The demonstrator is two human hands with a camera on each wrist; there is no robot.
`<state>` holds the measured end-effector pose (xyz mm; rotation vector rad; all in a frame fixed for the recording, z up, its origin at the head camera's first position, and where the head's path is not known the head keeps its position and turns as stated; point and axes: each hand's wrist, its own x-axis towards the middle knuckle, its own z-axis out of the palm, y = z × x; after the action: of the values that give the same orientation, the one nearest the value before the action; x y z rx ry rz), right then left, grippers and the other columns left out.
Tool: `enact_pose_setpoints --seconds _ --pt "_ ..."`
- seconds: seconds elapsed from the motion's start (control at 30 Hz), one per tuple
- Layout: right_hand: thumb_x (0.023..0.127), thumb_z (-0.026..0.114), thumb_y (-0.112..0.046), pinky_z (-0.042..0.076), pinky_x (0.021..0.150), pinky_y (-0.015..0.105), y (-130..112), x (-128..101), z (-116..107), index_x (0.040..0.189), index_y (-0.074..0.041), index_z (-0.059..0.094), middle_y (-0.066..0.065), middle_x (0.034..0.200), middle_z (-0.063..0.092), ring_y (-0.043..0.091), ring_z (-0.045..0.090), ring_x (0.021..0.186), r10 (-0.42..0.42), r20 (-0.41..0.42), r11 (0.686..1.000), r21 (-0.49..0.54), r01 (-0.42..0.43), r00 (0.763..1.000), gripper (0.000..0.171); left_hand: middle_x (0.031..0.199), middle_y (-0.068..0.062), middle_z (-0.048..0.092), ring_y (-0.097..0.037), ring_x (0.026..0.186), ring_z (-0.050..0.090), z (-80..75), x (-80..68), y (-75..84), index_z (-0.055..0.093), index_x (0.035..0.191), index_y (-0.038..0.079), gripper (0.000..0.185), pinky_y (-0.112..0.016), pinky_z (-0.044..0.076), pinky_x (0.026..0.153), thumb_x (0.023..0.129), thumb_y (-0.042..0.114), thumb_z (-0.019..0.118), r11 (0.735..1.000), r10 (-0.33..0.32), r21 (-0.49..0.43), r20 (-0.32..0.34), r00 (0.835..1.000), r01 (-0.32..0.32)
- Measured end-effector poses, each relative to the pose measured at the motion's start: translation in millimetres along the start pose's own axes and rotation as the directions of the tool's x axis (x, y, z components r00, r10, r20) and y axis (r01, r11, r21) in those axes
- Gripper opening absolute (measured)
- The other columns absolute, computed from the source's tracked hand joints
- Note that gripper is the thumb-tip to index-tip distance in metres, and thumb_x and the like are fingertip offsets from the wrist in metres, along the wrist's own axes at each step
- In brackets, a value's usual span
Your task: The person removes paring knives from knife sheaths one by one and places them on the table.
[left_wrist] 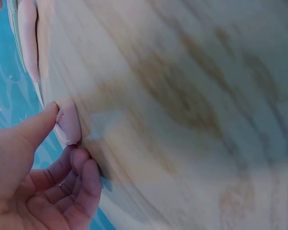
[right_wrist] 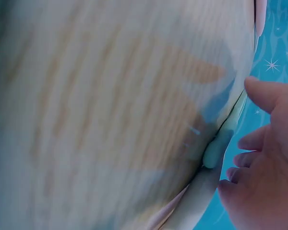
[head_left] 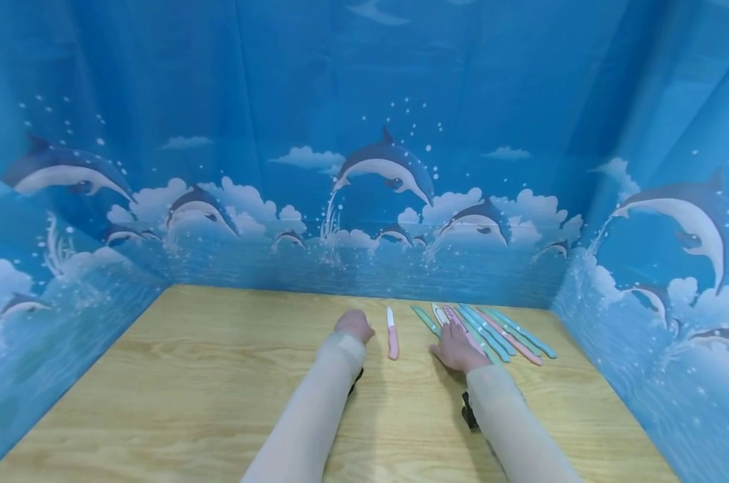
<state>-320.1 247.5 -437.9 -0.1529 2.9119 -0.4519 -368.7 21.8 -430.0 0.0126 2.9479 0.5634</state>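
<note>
My left hand (head_left: 353, 325) is low over the table, left of a pink-handled knife (head_left: 392, 342) with a white blade. In the left wrist view, its thumb and fingertips pinch a small flat pink piece (left_wrist: 71, 123) close to the tabletop; the head view hides this piece behind the hand. My right hand (head_left: 459, 350) lies over the left part of a row of knives (head_left: 501, 330), fingers extended and partly covering several of them. A pale green handle (right_wrist: 217, 148) shows beside its fingers in the right wrist view.
The wooden table (head_left: 189, 376) bears the row of pink, green and blue knives, slanted side by side toward the back right. A blue curtain (head_left: 304, 100) printed with dolphins stands behind and on both sides of the table.
</note>
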Motion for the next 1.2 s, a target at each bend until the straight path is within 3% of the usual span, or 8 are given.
enact_pose_setpoints --seconds 0.2,0.3,0.4,0.53,0.73,0.87,0.93,1.2 --pt "0.102 0.043 -0.022 0.012 0.117 0.057 2 -1 0 0.145 0.015 0.024 0.036 0.154 0.008 0.05 0.009 0.143 0.012 -0.005 1.0 0.025 -0.012 1.0 0.059 0.105 -0.012 0.069 -0.025 0.1 0.065 0.1 -0.2 0.4 0.069 0.104 0.001 0.034 -0.035 0.054 0.087 0.087 0.03 0.072 1.0 0.001 0.021 -0.01 1.0 -0.001" --pt "0.1 0.047 -0.018 0.016 0.116 0.057 3 4 1 0.139 0.014 0.037 0.037 0.151 0.018 0.05 0.018 0.141 -0.011 -0.045 1.0 -0.027 0.01 0.999 0.052 0.105 -0.012 0.069 -0.025 0.1 0.066 0.2 0.1 0.7 0.069 0.104 0.001 0.034 -0.035 0.055 0.086 0.087 0.03 0.072 1.0 -0.005 0.023 -0.014 1.0 0.005" --pt "0.097 0.054 -0.017 0.025 0.114 0.057 4 10 3 0.125 0.015 0.053 0.038 0.143 0.034 0.05 0.032 0.135 -0.035 -0.096 0.994 -0.107 0.024 0.995 0.042 0.106 -0.011 0.069 -0.024 0.1 0.066 0.4 -0.1 1.5 0.069 0.105 0.001 0.034 -0.035 0.055 0.086 0.088 0.031 0.071 1.0 -0.016 0.021 -0.008 1.0 0.016" --pt "0.092 0.063 -0.018 0.043 0.1 0.053 4 17 4 0.098 0.008 0.065 0.031 0.121 0.053 0.043 0.052 0.113 0.007 -0.151 0.989 -0.146 -0.029 0.988 0.026 0.105 -0.011 0.07 -0.024 0.099 0.066 1.5 0.1 2.5 0.069 0.106 0.002 0.034 -0.034 0.055 0.085 0.089 0.032 0.07 0.999 -0.025 0.036 0.004 1.0 0.024" --pt "0.085 0.07 -0.016 0.047 0.085 0.047 1 21 2 0.074 -0.001 0.064 0.013 0.081 0.06 0.03 0.054 0.083 0.033 -0.213 0.99 -0.128 -0.061 0.976 0.019 0.106 -0.01 0.07 -0.023 0.098 0.066 2.3 0.4 3.1 0.069 0.106 0.003 0.035 -0.034 0.055 0.085 0.091 0.035 0.068 0.998 -0.025 0.06 0.007 1.0 0.025" --pt "0.084 0.064 -0.006 0.048 0.07 0.039 -4 21 -2 0.066 -0.004 0.057 0.006 0.064 0.055 0.022 0.051 0.064 0.047 -0.175 0.997 -0.052 -0.057 0.983 0.019 0.104 -0.01 0.07 -0.023 0.096 0.066 -0.3 0.2 3.9 0.07 0.105 0.003 0.036 -0.035 0.055 0.084 0.091 0.036 0.066 0.998 -0.035 0.05 0.009 0.999 0.035" --pt "0.083 0.06 -0.002 0.044 0.06 0.034 -7 20 -5 0.065 -0.006 0.053 0.005 0.063 0.051 0.02 0.047 0.06 0.073 -0.131 0.997 0.007 -0.073 0.989 0.019 0.103 -0.01 0.07 -0.023 0.095 0.067 -1.0 0.7 4.2 0.07 0.104 0.003 0.036 -0.035 0.056 0.083 0.091 0.036 0.066 0.998 -0.033 0.052 0.012 0.999 0.032" --pt "0.081 0.058 -0.001 0.04 0.056 0.029 -17 15 -14 0.072 -0.005 0.052 0.007 0.07 0.051 0.019 0.047 0.062 0.074 0.007 0.997 0.016 -0.074 0.997 0.011 0.105 -0.01 0.07 -0.024 0.098 0.066 0.2 1.6 4.4 0.07 0.103 0.003 0.036 -0.035 0.054 0.086 0.091 0.037 0.067 0.998 -0.027 0.055 0.02 0.999 0.026"
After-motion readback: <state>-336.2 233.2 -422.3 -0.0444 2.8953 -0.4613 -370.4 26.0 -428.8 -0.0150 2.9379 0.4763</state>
